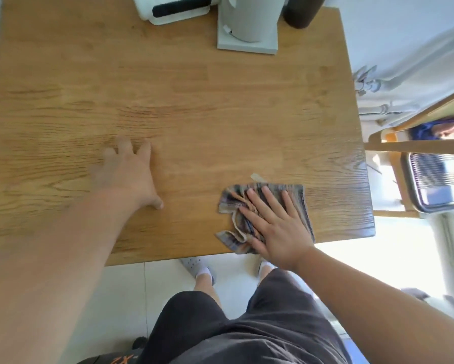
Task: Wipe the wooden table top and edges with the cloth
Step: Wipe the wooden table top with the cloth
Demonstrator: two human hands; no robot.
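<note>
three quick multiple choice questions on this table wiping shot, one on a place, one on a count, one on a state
1. Where on the table does the cloth lie?
A. near right corner
B. far left corner
C. centre of the top

2. How many hands touch the cloth?
A. none
B. one
C. two

3. How does the right hand lie on the cloth?
A. flat, fingers straight
B. balled in a fist
C. pinching one corner and lifting it

Answers: 1 A, the cloth sits by the near edge at the right end. 2 B, the left hand is over bare wood, apart from the cloth. 3 A, the palm and straight fingers lie on the cloth.
</note>
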